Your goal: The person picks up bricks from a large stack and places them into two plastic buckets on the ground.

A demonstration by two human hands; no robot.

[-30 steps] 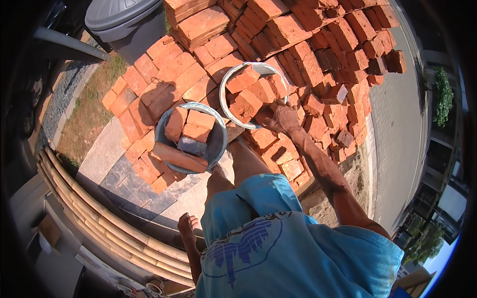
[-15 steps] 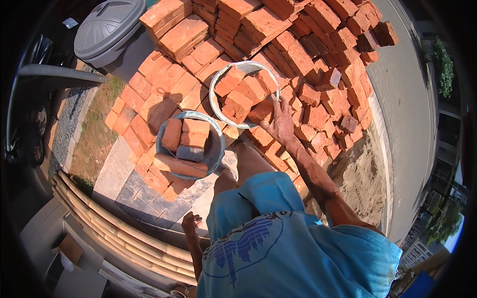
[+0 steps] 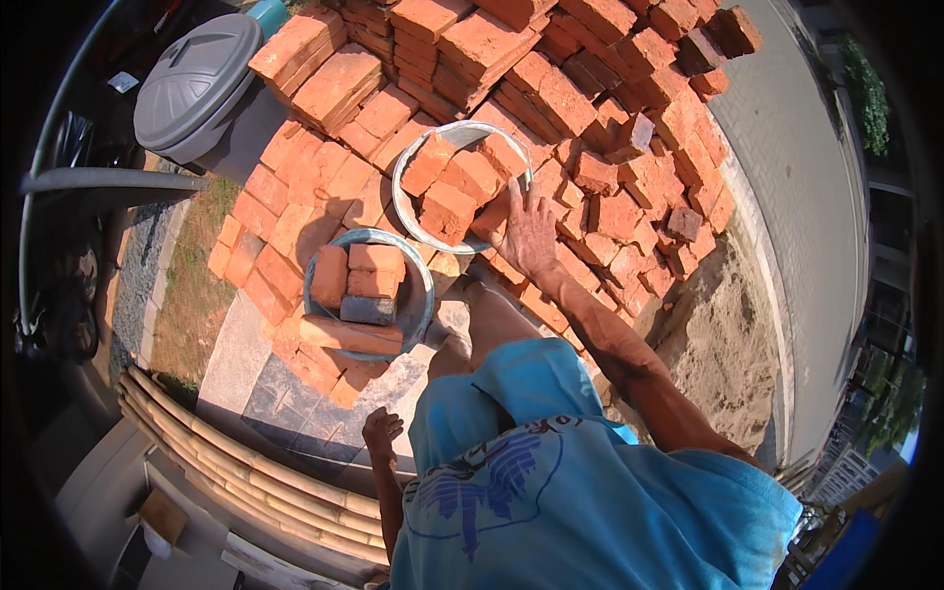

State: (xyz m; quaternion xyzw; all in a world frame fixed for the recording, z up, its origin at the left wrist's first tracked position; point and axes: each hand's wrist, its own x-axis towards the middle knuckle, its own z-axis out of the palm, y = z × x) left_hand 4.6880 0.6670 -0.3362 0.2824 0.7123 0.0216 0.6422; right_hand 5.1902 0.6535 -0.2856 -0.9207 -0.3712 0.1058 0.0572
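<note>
My right hand reaches over the right rim of the far bucket. Its thumb and fingers straddle an orange-red brick lying low against that rim. Several other bricks fill the same bucket. Nearer and to the left stands a second bucket, also loaded with bricks, one of them dark grey and one long brick slanting across the front. Down by my left hip, my left hand hangs with curled fingers, and nothing shows in it.
Brick stacks rise beyond the buckets, with a loose heap on the right. A sand pile lies beside a paved road. At the left are a grey lidded bin, a metal pole and bamboo poles.
The view has shifted slightly, so the buckets and stacks appear further left. My right hand stays at the brick by the far bucket's rim, its fingers reaching a little further over it.
</note>
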